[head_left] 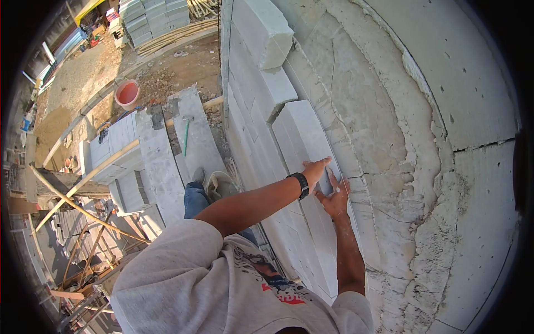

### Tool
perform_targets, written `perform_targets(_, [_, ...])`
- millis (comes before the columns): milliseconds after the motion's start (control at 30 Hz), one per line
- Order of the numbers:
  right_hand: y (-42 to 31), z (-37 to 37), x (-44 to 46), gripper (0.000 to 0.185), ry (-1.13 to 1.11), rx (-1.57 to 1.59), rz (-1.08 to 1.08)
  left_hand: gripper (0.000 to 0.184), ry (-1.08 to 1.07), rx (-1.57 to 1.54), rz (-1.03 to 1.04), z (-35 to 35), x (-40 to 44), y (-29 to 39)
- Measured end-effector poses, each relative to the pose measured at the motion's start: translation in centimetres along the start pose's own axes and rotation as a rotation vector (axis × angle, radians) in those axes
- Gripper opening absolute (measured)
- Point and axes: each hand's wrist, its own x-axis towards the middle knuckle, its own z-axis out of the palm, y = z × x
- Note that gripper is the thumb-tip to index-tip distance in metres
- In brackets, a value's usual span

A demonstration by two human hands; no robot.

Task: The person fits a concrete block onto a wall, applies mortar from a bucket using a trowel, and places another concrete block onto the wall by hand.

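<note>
A long pale block (303, 131) lies along the top of the wall, right of centre. My left hand (316, 170), with a dark watch on its wrist, rests at the near part of this block, fingers stretched towards its right edge. Just below and to the right, my right hand (336, 201) touches the same edge area with its thumb and fingers apart. Between the hands shows a small grey-blue patch; whether it is shadow or an object is unclear. More blocks (276, 89) continue along the wall beyond.
Rough mortared concrete (372, 111) lies to the right. At left are a platform (158, 145) with a green-handled hammer (186, 133), stacked blocks (114, 139), crossed bamboo poles (83, 207) and a pink bucket (127, 93). A bag (221, 185) is by my legs.
</note>
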Motion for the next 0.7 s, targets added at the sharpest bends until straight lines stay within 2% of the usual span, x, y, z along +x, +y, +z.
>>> perform_targets(67, [0.6,1.2,0.4,0.092,0.003,0.013,-0.034,0.129,0.028,0.031,0.005,0.1,0.2,0.2])
perform_targets(233, [1.1,2.7,0.5,0.091,0.017,0.031,-0.071,0.128,0.067,0.011,-0.013,-1.3,3.8,-1.2])
perform_targets(467, [0.8,3.6,1.0,0.09,0.007,0.01,-0.09,0.129,0.004,-0.048,0.041,-1.0,0.9,0.0])
perform_targets(567, [0.6,4.1,0.7,0.09,0.022,0.003,-0.09,0.125,-0.067,-0.091,0.138,-1.2,-1.1,0.0])
perform_targets(667, [-0.4,3.1,1.2,0.09,0.005,0.017,-0.065,0.112,-0.103,-0.028,0.383,-2.6,-4.4,1.9])
perform_targets(700, [-0.8,2.7,1.0,0.09,-0.008,0.027,-0.051,0.106,-0.116,-0.1,0.472,-3.7,-5.3,3.2])
